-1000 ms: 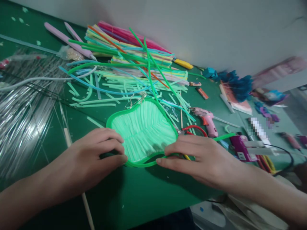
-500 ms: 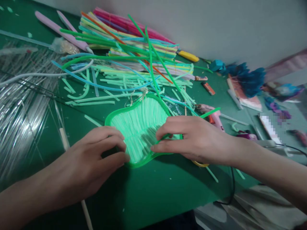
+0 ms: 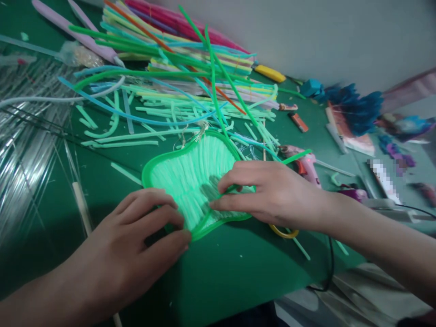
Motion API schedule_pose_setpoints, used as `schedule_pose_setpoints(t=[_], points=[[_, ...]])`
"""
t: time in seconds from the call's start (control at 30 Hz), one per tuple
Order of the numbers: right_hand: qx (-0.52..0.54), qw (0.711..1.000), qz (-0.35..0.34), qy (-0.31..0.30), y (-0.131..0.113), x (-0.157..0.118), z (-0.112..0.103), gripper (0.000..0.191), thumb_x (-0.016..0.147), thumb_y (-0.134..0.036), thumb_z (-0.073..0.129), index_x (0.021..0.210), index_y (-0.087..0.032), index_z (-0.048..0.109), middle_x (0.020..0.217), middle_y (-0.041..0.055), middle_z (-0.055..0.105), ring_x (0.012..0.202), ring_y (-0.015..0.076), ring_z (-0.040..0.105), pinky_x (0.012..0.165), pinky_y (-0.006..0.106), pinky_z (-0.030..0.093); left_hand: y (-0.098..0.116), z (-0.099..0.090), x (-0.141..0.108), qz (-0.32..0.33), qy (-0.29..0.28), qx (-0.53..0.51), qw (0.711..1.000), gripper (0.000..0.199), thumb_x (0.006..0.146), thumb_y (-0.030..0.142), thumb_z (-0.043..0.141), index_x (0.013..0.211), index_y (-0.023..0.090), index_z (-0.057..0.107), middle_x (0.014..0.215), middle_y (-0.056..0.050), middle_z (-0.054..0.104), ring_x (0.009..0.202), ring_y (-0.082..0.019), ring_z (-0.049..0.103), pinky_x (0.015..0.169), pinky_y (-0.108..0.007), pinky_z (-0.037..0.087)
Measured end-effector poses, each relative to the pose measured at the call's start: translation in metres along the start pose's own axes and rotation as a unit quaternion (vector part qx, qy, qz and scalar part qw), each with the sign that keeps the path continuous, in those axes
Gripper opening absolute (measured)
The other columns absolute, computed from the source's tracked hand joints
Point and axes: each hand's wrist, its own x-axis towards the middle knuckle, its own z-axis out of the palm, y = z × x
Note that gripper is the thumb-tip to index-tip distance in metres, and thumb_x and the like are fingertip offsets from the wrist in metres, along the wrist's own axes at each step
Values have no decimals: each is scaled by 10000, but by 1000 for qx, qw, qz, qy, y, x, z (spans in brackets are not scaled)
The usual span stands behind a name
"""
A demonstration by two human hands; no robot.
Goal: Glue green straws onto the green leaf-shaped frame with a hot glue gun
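Note:
A wavy-edged panel (image 3: 190,172) of pale mint pipe cleaners lies on the green table, bordered by a brighter green rim. My left hand (image 3: 146,236) is closed at its lower left edge, thumb and fingertips pinching the rim. My right hand (image 3: 262,190) pinches a bright green pipe cleaner (image 3: 297,156) above the panel's lower right part; one end sticks out behind the knuckles. The strand runs down from the right fingertips to the rim beside my left thumb. Part of the panel's right side is hidden under my right hand.
Bundles of coloured pipe cleaners (image 3: 204,59) lie along the wall, with cut mint pieces in front. A pink glue gun (image 3: 308,167) rests to the right, near yellow scissor handles (image 3: 284,232). Clear shiny strands (image 3: 30,136) and a wooden stick (image 3: 81,204) lie left.
My left hand has shifted slightly right along the lower rim. My right fingertips have come closer to the left hand with the green pipe cleaner. The camera view has moved a little.

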Motion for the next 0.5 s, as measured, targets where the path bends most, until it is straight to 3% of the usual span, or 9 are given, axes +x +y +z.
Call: schedule_pose_setpoints(t=[0.33,0.5], points=[[5,1000,13,-4,0,-6,1,399,1128,-139,404,1142,-211,796,1052,65,759,884,186,636,734,327,475,-9,3,-2,-1,-1,16,1000,124,1001,182,695,1103,242,732,1055,-20,731,1141,-228,615,1034,-406,501],[2,1000,5,6,-5,-7,3,380,1131,-144,409,1144,-184,787,1054,85,750,871,192,628,735,332,471,-2,4,-1,-55,4,-15,998,98,1021,182,673,1073,246,725,1042,-12,727,1164,-224,624,1053,-406,500]])
